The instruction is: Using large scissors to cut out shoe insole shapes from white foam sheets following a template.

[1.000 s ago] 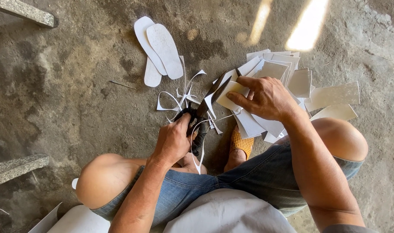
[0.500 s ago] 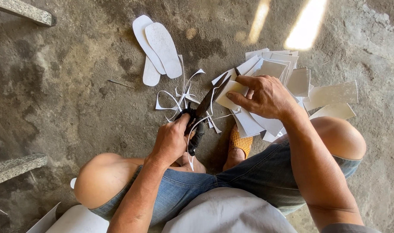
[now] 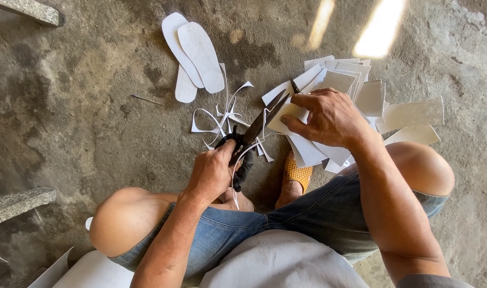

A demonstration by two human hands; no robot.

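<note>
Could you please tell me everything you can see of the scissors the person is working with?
The scissors are dark, with long narrow blades and black handles, apparently metal. The left hand grips the handles low over the concrete floor. The blades point up and to the right, parted, with their tips at the edge of a white sheet held by the right hand. Thin white trimmings lie beside them, and one strip curls down past the handles.

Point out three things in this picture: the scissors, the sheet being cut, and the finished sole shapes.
scissors (image 3: pixel 262 121), head view, on the dark blades.
sheet being cut (image 3: pixel 288 113), head view, on its white face beside the fingers.
finished sole shapes (image 3: pixel 200 56), head view, middle of the top sole.
</note>
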